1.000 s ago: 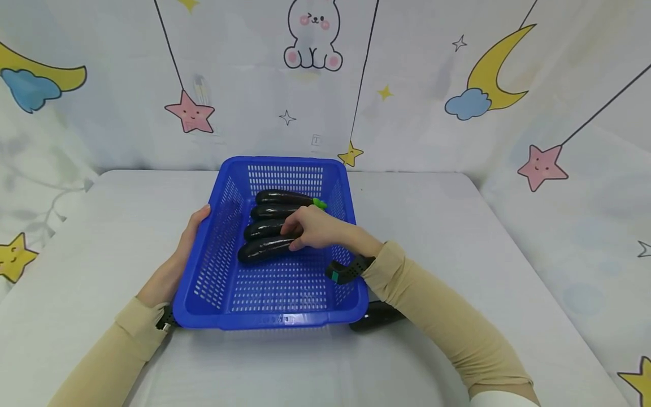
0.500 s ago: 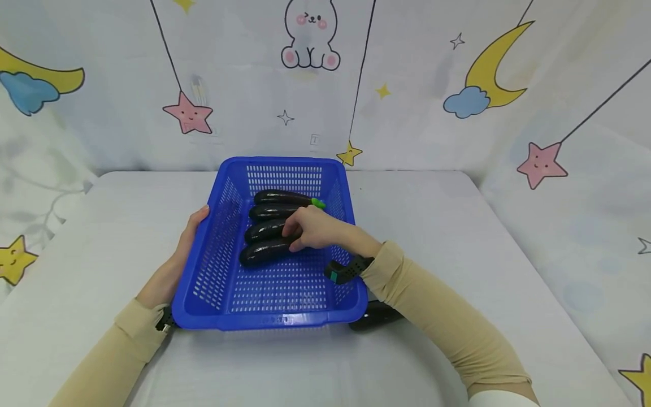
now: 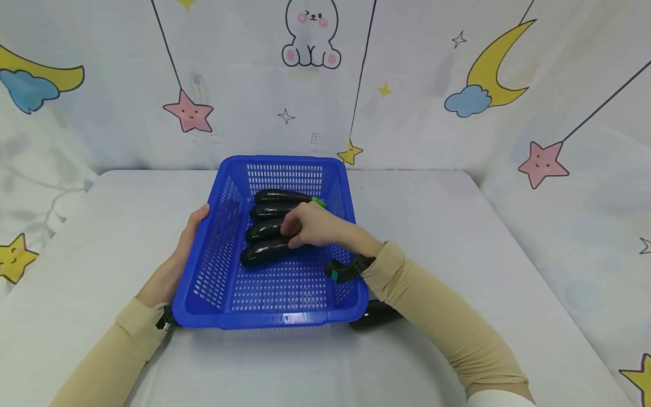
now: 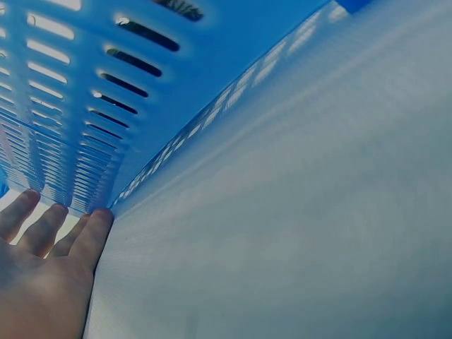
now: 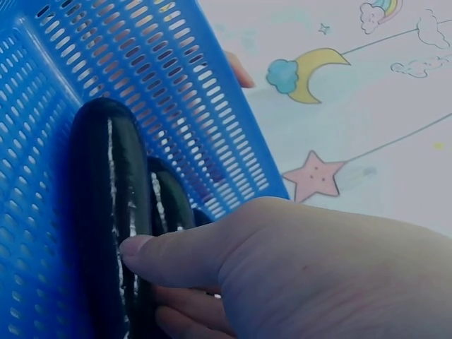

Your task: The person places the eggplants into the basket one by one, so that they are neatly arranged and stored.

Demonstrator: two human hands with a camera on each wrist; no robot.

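A blue plastic basket with slotted walls holds several dark glossy eggplants lying side by side. My right hand reaches over its right side and pinches the nearest eggplant. In the right wrist view, the thumb presses on that eggplant, and the other fingers curl behind it. Another eggplant lies right behind, partly covered by the hand. My left hand rests along the basket's outer left side. Its fingers are extended against the slotted wall in the left wrist view, where the hand shows palm and fingers.
One more eggplant lies on the white table by the basket's near right corner, partly hidden under the right forearm. Behind the table hangs a cloth printed with stars, moons and a bear.
The nearest eggplant has shifted slightly to the right, closer against the one behind it. Both hands and the basket stay almost where they were.
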